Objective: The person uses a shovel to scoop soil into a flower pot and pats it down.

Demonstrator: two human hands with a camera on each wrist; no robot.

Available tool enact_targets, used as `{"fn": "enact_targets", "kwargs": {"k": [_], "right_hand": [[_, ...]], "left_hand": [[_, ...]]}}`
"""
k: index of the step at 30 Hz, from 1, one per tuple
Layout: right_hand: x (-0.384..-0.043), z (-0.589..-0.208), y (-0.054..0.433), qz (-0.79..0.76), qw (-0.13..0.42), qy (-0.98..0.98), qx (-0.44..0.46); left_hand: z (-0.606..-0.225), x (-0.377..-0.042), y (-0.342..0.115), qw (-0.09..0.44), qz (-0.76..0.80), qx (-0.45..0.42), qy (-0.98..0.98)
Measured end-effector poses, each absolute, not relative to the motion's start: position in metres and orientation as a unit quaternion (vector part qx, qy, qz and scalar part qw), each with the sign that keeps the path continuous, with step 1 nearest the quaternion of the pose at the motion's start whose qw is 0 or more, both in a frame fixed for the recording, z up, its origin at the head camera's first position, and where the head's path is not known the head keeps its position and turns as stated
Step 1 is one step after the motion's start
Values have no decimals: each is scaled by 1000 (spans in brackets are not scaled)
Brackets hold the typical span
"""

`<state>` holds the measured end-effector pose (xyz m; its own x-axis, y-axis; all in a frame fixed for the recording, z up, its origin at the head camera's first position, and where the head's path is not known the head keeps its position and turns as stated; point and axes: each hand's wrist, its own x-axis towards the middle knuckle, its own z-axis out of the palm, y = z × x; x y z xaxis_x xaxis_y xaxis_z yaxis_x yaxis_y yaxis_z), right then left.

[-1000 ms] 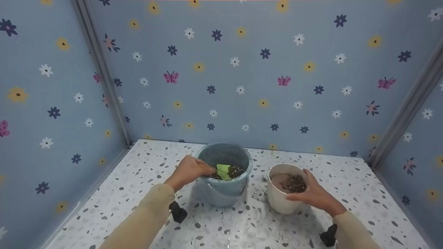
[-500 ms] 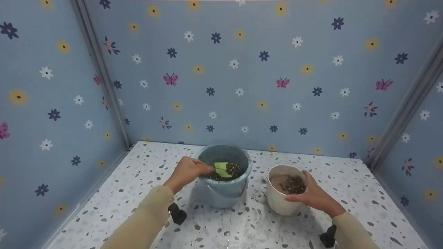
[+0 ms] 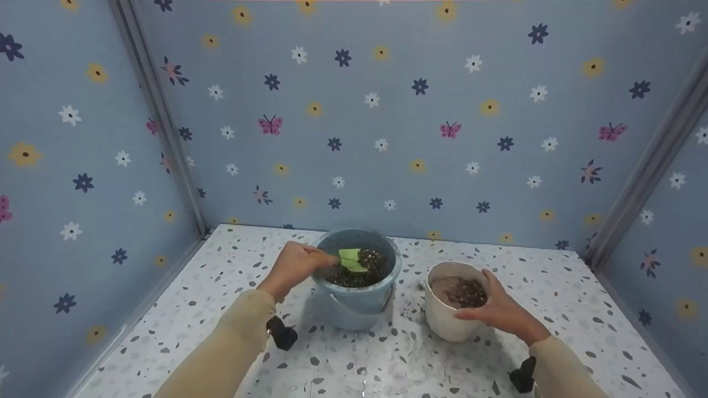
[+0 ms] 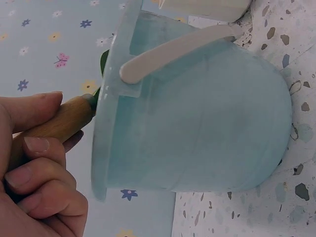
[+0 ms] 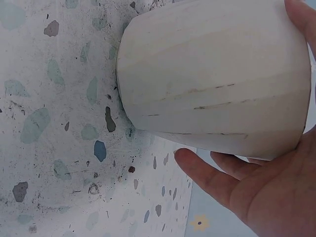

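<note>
My left hand [image 3: 290, 270] grips a small hand trowel by its wooden handle [image 4: 64, 121], fingers curled round it. The trowel's green blade [image 3: 351, 258] lies over the dark soil [image 3: 357, 279] inside a light blue bucket [image 3: 354, 319]. From the left wrist view, the bucket's wall hides most of the blade. To the right stands a white pot [image 3: 442, 321], part filled with soil [image 3: 470, 293]. My right hand [image 3: 506, 313] holds this pot at its right side, thumb on the near rim and fingers along the far wall, as the right wrist view partly shows.
Both containers stand on a speckled white tabletop [image 3: 337, 362], with crumbs of soil scattered between them. A pale handle [image 4: 177, 52] hangs on the bucket's side. Flower-patterned panels [image 3: 359, 121] enclose the table at the back, left and right.
My left hand has lifted and tilted the trowel slightly, so its green blade sits higher and a little further left in the bucket. The right hand and white pot stay put.
</note>
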<state>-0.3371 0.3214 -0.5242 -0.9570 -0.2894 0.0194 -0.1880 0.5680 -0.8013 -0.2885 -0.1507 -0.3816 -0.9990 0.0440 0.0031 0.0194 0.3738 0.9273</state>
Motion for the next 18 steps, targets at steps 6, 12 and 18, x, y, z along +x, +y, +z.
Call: {"fn": "enact_targets", "kwargs": {"k": [6,12,18], "right_hand": [[-284,-457,285,-416,83,903,-75],[-273,-441,275,-419,82,902,-64],[-270,-441,275,-434,85,895,-62]], "left_hand": [[-371,-291,-149,3,562,32,827],[-359,-292,-144,9,567,34,823],[-349,-293,-134,14,573,45,818]]}}
